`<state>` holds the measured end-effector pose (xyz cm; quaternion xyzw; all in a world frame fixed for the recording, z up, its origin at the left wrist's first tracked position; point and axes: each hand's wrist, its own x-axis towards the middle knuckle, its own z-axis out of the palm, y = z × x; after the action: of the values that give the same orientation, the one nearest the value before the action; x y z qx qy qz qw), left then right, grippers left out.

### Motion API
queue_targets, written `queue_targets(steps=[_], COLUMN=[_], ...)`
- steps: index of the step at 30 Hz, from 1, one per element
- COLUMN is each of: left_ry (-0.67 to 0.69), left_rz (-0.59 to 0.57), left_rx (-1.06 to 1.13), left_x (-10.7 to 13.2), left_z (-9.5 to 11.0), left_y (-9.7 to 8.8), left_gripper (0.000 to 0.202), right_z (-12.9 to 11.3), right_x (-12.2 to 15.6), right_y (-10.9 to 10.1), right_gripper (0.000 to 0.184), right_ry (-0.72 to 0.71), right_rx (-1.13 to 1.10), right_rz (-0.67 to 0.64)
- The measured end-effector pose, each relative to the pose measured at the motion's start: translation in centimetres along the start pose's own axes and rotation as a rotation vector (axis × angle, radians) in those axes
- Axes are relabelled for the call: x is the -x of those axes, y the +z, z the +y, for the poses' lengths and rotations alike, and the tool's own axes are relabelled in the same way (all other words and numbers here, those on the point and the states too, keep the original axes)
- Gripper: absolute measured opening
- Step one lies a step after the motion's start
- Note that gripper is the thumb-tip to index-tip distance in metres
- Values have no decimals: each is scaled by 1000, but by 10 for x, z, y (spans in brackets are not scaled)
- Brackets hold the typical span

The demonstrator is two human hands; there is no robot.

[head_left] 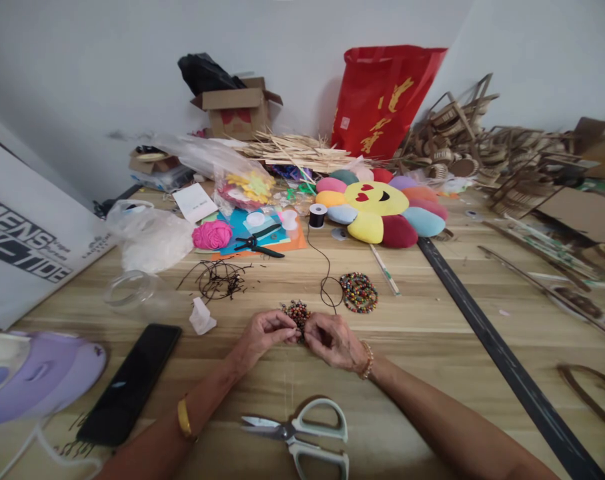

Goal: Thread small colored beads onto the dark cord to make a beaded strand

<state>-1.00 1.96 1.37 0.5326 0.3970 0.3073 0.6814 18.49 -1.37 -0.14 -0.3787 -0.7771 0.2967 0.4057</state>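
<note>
A bunch of small multicoloured beads (296, 312) lies on the wooden table between my two hands. My left hand (268, 333) pinches at the near edge of the bunch, thumb and forefinger together. From the other side, my right hand (333, 340) is closed, with curled fingers against the same beads. Any cord or single bead between the fingertips is too small to make out. Beyond my right hand rests a coiled strand of colourful beads (359, 293). A thin black cord (326, 263) runs toward it from a spool (317, 215). Nearer me lie white-handled scissors (302, 432), blades apart.
A black phone (130, 385) and a clear jar (132, 293) stand left, near black cord scraps (222, 279). Black-handled pliers (259, 245) lie on coloured sheets. Farther back are a flower-shaped cushion (377, 200) and a red bag (385, 100). A dark strip (497, 347) crosses the right side.
</note>
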Motion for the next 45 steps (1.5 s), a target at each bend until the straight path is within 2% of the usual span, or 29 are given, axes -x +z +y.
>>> queue_targets(steps=[19, 30, 39, 45], left_ry=[-13, -15, 12, 93], left_rz=[-16, 1, 16, 6], left_rx=[-13, -9, -38, -104], left_x=[0, 1, 2, 1], left_z=[0, 2, 3, 2], left_y=[2, 2, 3, 1], left_gripper=[25, 24, 20, 14], right_z=[3, 7, 4, 7], right_x=[-1, 0, -2, -2], right_y=[1, 2, 0, -1], right_gripper=[9, 16, 18, 10], right_ry=[-50, -63, -76, -94], right_rx=[33, 37, 27, -23], right_rz=[9, -6, -10, -37])
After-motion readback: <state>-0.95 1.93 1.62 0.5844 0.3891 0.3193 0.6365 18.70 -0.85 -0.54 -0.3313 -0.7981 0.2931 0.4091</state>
